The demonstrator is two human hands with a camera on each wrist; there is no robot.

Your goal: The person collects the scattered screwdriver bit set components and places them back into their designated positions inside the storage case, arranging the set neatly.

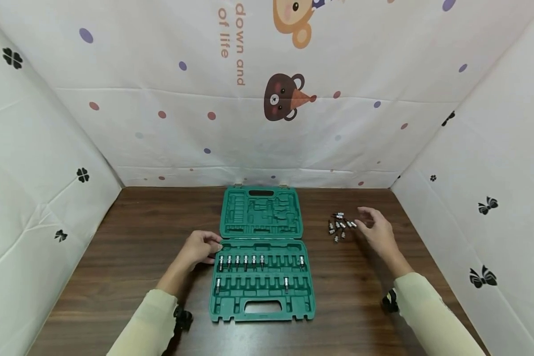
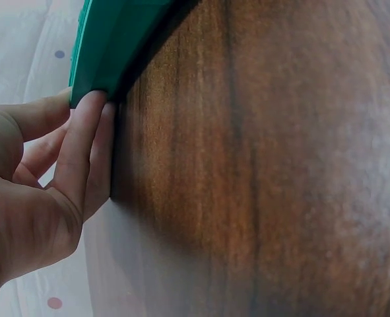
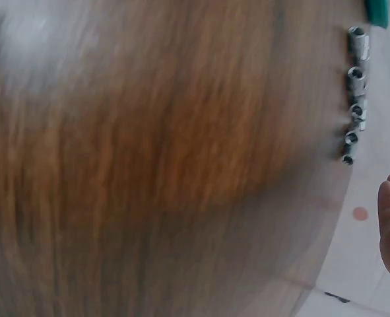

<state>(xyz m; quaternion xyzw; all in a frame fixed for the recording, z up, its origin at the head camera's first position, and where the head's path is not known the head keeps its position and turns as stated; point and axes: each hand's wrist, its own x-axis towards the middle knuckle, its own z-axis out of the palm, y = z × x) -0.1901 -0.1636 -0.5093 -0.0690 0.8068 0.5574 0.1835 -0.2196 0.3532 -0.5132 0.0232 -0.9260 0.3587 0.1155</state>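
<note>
A green tool case (image 1: 261, 282) lies opened flat on the table, its lid on the far side. Bit sockets (image 1: 245, 263) stand in several of its slots, most of them in the upper row. At the case's left edge my left hand (image 1: 201, 247) pinches the rim between thumb and fingers; the left wrist view shows this grip on the green edge (image 2: 115, 53). To the right of the case lies a loose pile of bit sockets (image 1: 337, 225). My right hand (image 1: 376, 232) hovers beside that pile, thumb and fingers apart, with nothing visibly held.
The brown wooden table (image 1: 160, 217) carries the case and the pile. A white printed cloth (image 1: 347, 138) rises behind the table's far edge, and similar cloth walls stand at left and right. The empty lid (image 1: 261, 215) has moulded recesses.
</note>
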